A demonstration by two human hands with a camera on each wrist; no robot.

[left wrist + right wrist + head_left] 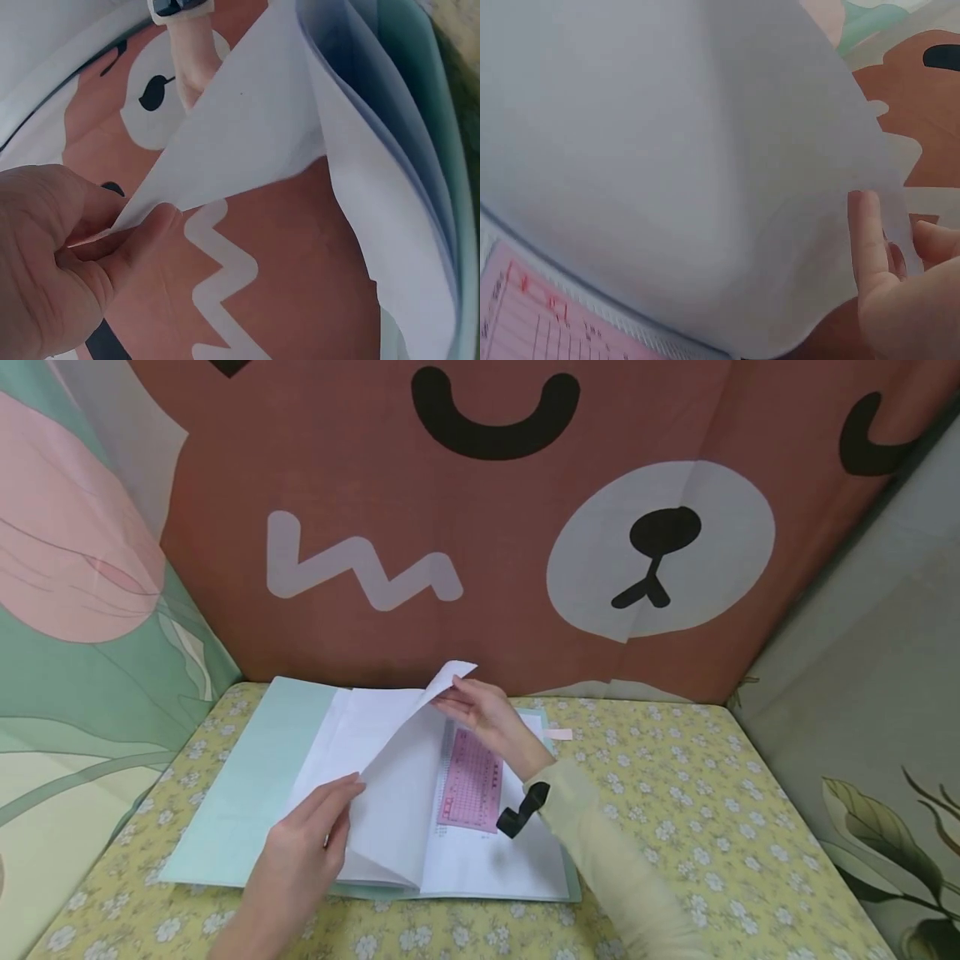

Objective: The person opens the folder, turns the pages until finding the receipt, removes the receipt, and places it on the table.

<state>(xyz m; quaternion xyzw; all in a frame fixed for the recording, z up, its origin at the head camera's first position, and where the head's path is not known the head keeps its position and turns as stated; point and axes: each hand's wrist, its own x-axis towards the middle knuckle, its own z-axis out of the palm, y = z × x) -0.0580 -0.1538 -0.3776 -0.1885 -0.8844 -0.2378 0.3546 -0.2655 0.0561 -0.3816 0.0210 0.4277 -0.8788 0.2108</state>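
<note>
A booklet with a mint-green cover lies spread out, and one white page stands raised from its middle. My left hand pinches the near corner of that page; in the left wrist view the thumb and fingers close on the paper's tip. Farther back, my right hand grips the page's far edge, with fingers on one face and the thumb on the other in the right wrist view. Under the lifted page, a pink printed sheet with a grid lies on the right side.
The booklet rests on a yellow floral tablecloth. Behind it hangs a brown cloth with a bear's face. A pink tab sticks out past the booklet's right edge. A black strap hangs at the right wrist.
</note>
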